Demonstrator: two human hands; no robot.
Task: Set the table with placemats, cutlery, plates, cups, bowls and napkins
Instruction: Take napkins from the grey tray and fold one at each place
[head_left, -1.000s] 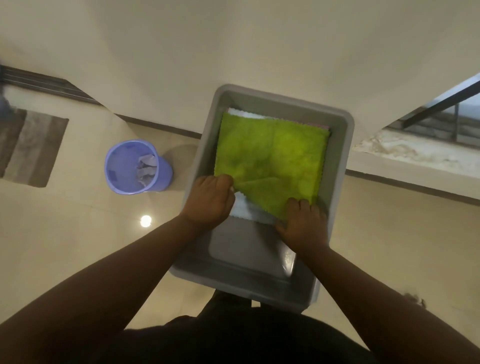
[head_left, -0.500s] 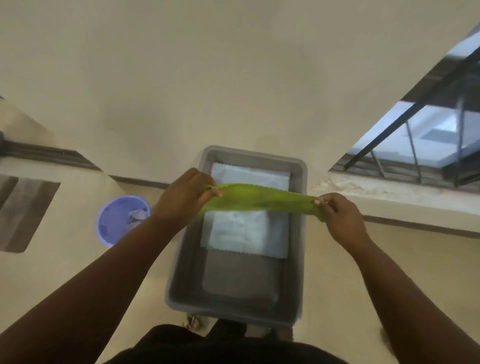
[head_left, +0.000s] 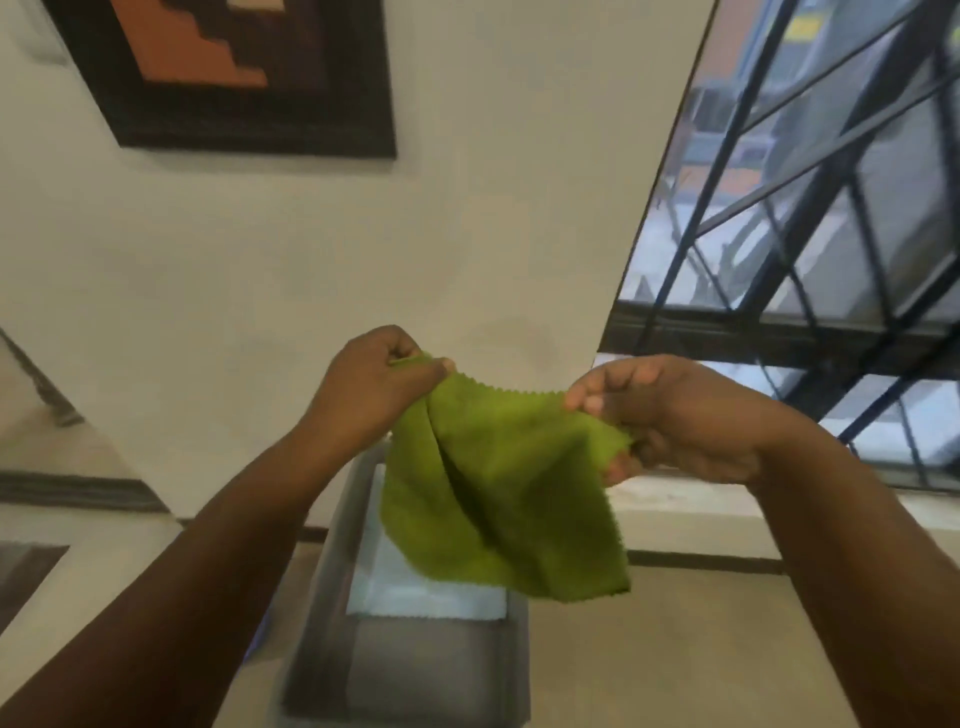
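Lifted clear of the grey bin (head_left: 332, 597) since the earlier frames, the green napkin (head_left: 498, 499) now hangs in the air in front of the wall, and the head camera has tipped upward to take in more of the room.

Head view: the left hand (head_left: 374, 384) pinches the napkin's upper left corner between thumb and curled fingers. The right hand (head_left: 670, 415) grips the upper right corner and the edge just below it. The cloth droops between them in a soft fold, its lower edge above the bin's far end, where a white cloth (head_left: 415, 587) lies flat on the bottom.

It looks light, limp and not at all slippery or fragile; the pinked top edge sags, so it will likely handle best held by two neighbouring corners, as now, and laid down flat rather than dropped.

No table shows here. Beyond the hands are a plain cream wall, a dark-framed picture (head_left: 234, 78) at upper left, a barred window (head_left: 810, 208) at right, and pale floor tiles below.
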